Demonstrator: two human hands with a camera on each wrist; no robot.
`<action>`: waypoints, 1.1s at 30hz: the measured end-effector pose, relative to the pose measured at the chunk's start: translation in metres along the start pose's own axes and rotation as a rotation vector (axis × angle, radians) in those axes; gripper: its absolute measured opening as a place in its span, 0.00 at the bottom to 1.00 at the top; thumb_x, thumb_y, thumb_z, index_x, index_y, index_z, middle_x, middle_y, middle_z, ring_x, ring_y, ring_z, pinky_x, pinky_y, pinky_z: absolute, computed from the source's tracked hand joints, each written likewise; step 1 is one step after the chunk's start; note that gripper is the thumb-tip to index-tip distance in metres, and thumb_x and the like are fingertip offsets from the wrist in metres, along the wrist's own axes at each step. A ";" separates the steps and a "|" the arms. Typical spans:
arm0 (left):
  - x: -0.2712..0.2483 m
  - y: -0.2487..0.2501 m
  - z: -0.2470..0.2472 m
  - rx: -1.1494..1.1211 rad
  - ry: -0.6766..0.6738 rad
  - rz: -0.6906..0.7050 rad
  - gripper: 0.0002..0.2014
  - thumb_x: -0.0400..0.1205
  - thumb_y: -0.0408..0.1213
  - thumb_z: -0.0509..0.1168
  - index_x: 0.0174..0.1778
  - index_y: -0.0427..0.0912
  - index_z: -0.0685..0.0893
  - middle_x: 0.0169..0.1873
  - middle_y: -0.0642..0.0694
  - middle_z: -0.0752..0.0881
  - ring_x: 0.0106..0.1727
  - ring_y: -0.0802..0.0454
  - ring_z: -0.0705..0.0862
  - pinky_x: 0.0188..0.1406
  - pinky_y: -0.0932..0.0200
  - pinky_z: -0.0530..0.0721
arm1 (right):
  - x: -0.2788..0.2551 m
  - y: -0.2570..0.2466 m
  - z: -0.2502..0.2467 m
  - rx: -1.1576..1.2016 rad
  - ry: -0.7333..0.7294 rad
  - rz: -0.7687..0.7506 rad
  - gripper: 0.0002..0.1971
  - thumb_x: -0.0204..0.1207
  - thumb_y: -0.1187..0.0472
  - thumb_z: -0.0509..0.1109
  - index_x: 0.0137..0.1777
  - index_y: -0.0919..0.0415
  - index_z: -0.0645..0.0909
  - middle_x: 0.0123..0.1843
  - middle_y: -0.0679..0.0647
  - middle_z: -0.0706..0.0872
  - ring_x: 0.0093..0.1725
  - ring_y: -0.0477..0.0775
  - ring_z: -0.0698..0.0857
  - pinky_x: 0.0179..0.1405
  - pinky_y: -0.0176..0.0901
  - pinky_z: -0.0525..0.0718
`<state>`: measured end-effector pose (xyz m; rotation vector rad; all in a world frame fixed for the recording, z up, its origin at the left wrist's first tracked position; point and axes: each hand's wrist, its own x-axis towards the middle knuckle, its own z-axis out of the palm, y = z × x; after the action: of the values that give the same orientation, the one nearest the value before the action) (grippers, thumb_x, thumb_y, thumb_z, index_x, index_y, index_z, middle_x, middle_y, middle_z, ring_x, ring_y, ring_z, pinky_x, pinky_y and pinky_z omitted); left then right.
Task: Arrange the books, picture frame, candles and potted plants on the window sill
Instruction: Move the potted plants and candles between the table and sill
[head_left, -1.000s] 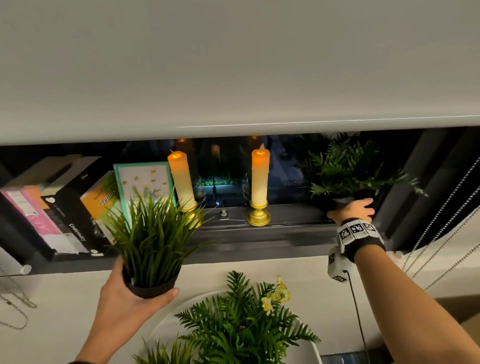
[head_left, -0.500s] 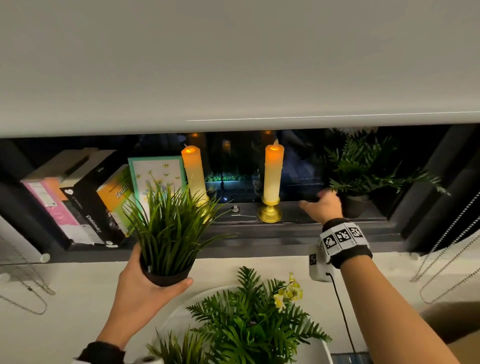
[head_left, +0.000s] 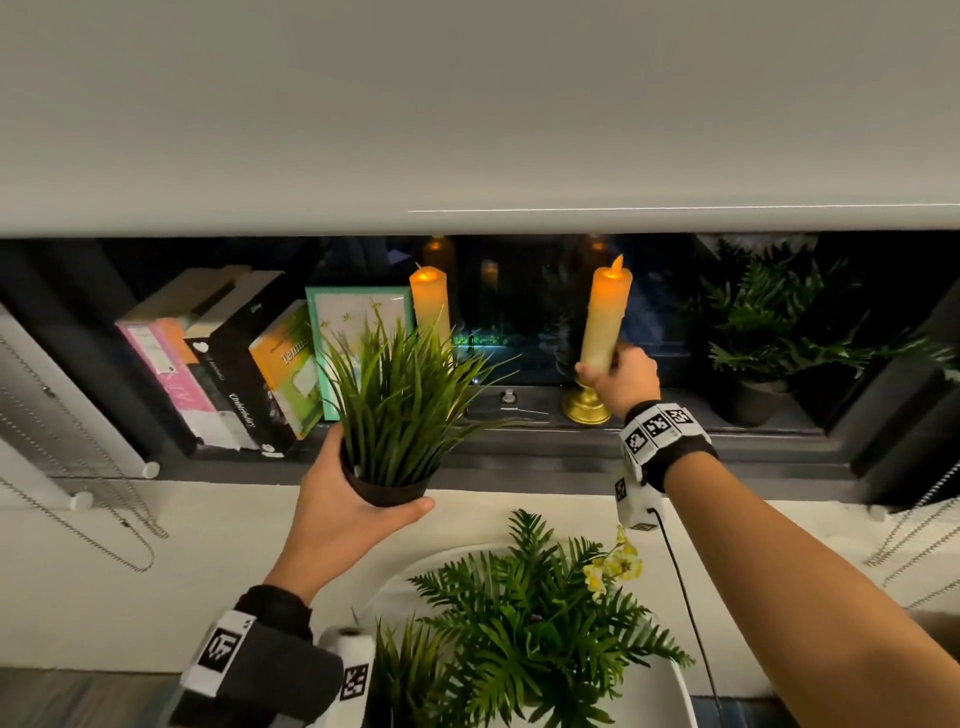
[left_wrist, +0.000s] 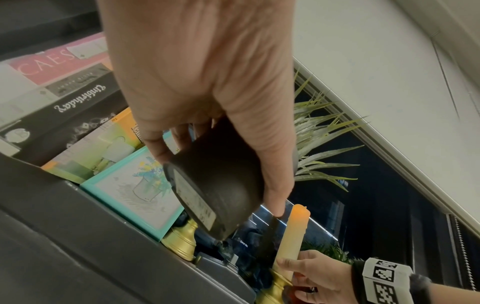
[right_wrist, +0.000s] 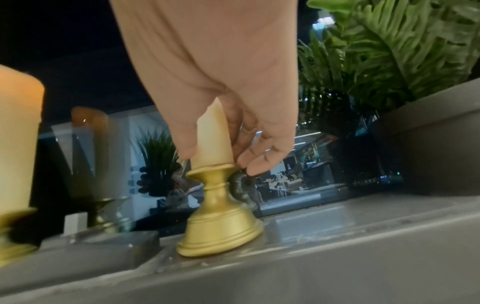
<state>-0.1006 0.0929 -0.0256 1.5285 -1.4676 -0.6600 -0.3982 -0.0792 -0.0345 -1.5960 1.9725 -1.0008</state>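
Note:
My left hand (head_left: 358, 499) grips the black pot of a grass plant (head_left: 400, 395), held in the air in front of the dark window sill (head_left: 519, 457); the pot (left_wrist: 221, 185) fills the left wrist view. My right hand (head_left: 618, 376) grips the lower stem of the right candle (head_left: 605, 317) (right_wrist: 213, 139), which leans left on its gold holder (right_wrist: 218, 224). The left candle (head_left: 431, 312) stands beside a teal picture frame (head_left: 358, 317). Several books (head_left: 218, 364) lean at the sill's left. A fern in a dark pot (head_left: 779, 332) stands at the sill's right.
A white roller blind (head_left: 467, 104) hangs low over the window. Below the sill, a white round table (head_left: 415, 577) carries a flowering fern (head_left: 535, 623) and another grass plant (head_left: 410, 675). Bead chains (head_left: 104, 493) hang at the left and at the right.
My right hand left the fern pot at the sill's right, moved left and took hold of the right candle, tilting it. The left hand raised the grass plant slightly toward the sill.

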 end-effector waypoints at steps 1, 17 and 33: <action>0.000 0.000 0.000 0.007 -0.003 0.002 0.43 0.56 0.39 0.87 0.64 0.59 0.72 0.53 0.69 0.82 0.53 0.83 0.78 0.49 0.81 0.72 | 0.000 0.001 0.000 -0.011 -0.001 -0.007 0.24 0.72 0.52 0.77 0.62 0.64 0.79 0.56 0.63 0.87 0.57 0.65 0.85 0.57 0.57 0.84; 0.018 0.010 0.004 0.036 -0.002 0.024 0.50 0.57 0.48 0.86 0.73 0.52 0.68 0.63 0.58 0.81 0.67 0.57 0.78 0.70 0.55 0.76 | -0.028 -0.013 -0.038 -0.126 0.044 0.025 0.14 0.70 0.56 0.77 0.51 0.60 0.79 0.52 0.58 0.84 0.55 0.61 0.84 0.52 0.50 0.82; 0.018 0.022 -0.025 0.039 -0.226 0.144 0.39 0.67 0.46 0.81 0.70 0.56 0.66 0.62 0.62 0.78 0.62 0.71 0.76 0.61 0.74 0.75 | -0.130 -0.129 0.008 0.224 -0.712 -0.597 0.33 0.60 0.49 0.85 0.66 0.49 0.80 0.61 0.44 0.88 0.62 0.41 0.85 0.67 0.49 0.82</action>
<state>-0.0870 0.0833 0.0085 1.3969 -1.7514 -0.7396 -0.2730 0.0318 0.0409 -2.0716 0.9044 -0.6573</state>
